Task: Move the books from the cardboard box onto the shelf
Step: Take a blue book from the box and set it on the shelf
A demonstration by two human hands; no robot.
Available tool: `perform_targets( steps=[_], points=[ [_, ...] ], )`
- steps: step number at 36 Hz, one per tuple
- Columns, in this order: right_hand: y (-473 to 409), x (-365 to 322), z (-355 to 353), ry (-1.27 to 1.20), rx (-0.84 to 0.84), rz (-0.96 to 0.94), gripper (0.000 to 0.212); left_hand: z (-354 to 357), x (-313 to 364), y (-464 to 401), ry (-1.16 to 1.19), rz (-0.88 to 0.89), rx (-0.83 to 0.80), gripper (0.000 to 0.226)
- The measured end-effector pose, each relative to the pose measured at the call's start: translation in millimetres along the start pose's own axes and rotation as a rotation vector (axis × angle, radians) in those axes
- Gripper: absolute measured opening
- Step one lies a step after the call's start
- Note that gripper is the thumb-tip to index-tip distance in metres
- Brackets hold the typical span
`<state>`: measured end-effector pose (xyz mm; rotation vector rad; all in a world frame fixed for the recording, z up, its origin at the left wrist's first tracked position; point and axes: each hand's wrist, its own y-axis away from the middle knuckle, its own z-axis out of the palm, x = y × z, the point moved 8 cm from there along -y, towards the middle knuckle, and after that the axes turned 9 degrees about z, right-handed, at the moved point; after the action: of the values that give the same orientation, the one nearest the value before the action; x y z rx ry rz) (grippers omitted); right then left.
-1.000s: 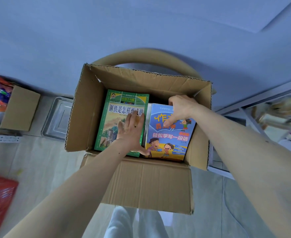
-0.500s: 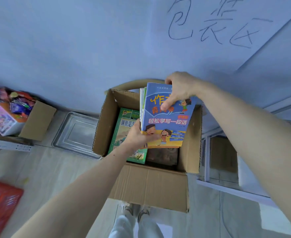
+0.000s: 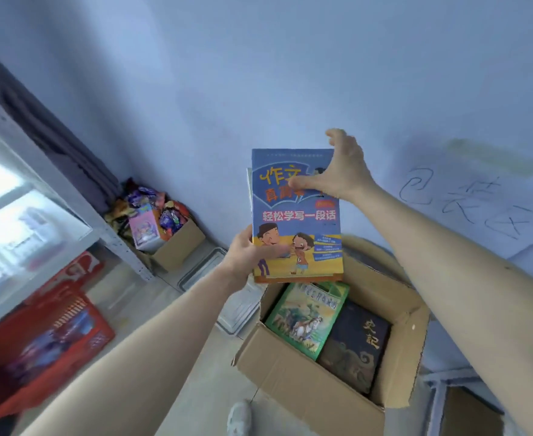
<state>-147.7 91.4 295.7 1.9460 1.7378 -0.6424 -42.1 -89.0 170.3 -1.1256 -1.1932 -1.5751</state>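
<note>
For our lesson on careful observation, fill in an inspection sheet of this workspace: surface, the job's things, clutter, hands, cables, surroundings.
Surface: pale floor, partly bare.
Job's things: blue cartoon-cover book stack held above the open brown cardboard box; green illustrated book and dark book with gold characters lie inside.
Clutter: small cardboard box of colourful packets; red plastic crate; clear plastic tray.
Hands: left hand grips the stack's bottom corner; right hand at its top edge, fingers spread.
Cables: nothing seen.
Surroundings: blue wall with handwritten paper sign; grey metal shelf frame at left.

Stockroom: metal racking point(image 3: 114, 247), goods-filled cartons point(image 3: 177, 247), red crates point(image 3: 39, 350).
</note>
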Motion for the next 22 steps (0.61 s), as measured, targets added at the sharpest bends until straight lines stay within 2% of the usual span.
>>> perform_targets(
  steps=[2,5,7,10,15,19,22],
  points=[
    [2.5,-18.3,22.1,-0.239,-0.164,0.126,0.117,-24.9,23.5,14.0,0.031,0.058,0.079,0.045],
    [18.8,-68.3,59.9,-0.478,-0.455,0.190,0.077,-65.2,55.6,41.2,0.067,0.134,0.168,0.035],
    [30.3,-110.7,74.3,-0.579,-0.505,0.173,0.062,-95.6,73.6,64.7,0.076,0.168,0.236,0.032],
    [53.2,-182.2,92.4,-0.675,-0.518,0.087,0.044,-142.8,99.0,107.8,0.039,0.227,0.339,0.042],
    [109.0,-301.1,135.0,-0.750,-0.616,-0.010,0.040,-228.7,131.4,190.4,0.016,0.268,0.502,0.038],
    [172.2,-397.2,179.2,-0.797,-0.723,-0.094,0.033,-308.8,142.9,270.8,0.001,0.283,0.636,0.052],
    [226.1,-466.4,217.2,-0.798,-0.783,-0.151,0.034,-368.7,153.1,338.9,-0.043,0.322,0.741,0.044]
  ],
)
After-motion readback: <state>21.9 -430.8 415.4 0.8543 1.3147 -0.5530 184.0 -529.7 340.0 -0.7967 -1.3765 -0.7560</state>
